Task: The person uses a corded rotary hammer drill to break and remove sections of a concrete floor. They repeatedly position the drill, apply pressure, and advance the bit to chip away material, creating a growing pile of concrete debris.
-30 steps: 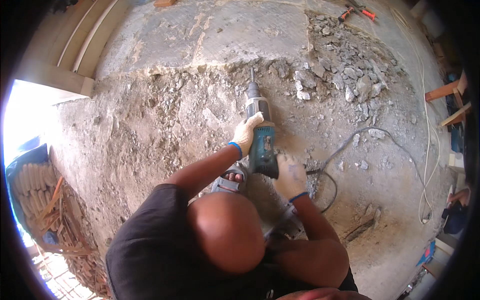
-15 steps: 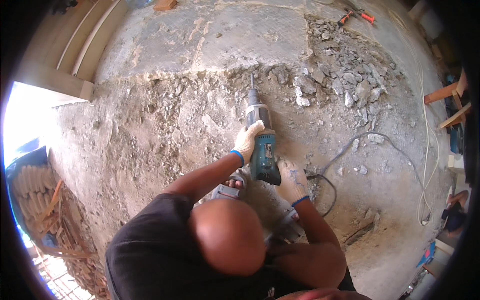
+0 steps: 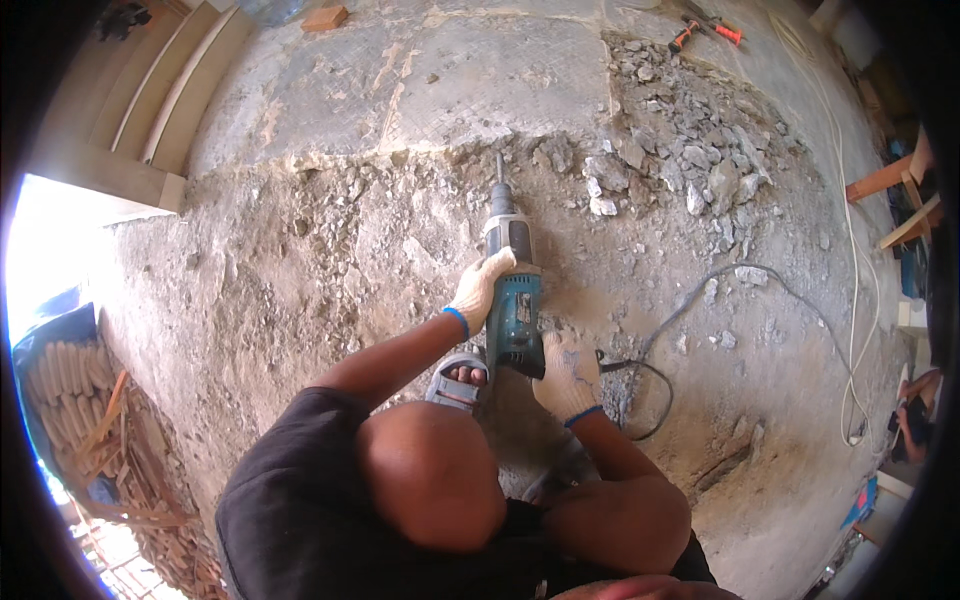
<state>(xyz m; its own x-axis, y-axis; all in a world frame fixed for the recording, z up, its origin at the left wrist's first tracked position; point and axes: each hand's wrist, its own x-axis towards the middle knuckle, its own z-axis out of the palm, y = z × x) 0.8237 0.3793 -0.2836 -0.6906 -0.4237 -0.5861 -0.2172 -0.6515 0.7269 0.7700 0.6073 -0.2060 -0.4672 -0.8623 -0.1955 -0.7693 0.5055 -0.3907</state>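
The left hand [image 3: 484, 285] was wrapped round the drill [image 3: 514, 312], the right hand [image 3: 568, 380] closed on its rear, bit [image 3: 500, 168] at the broken slab [image 3: 490, 85] edge. Chipping seemed in hand; the next move likely called for steady pressure.

The left hand [image 3: 482, 284] is on the drill's [image 3: 515, 305] left side, the right hand [image 3: 570, 378] at its rear. Before the bit [image 3: 500, 170] lies the slab [image 3: 480, 85], with a brick [image 3: 324, 18] at its far left. Rubble [image 3: 715, 170] lies right of the bit, tools [image 3: 684, 38] beyond it. The cord [image 3: 690, 297] loops right, toward the cable [image 3: 857, 350]. A sandal [image 3: 453, 388] is just left of the drill's rear; scrap wood [image 3: 140, 480] lies far left.
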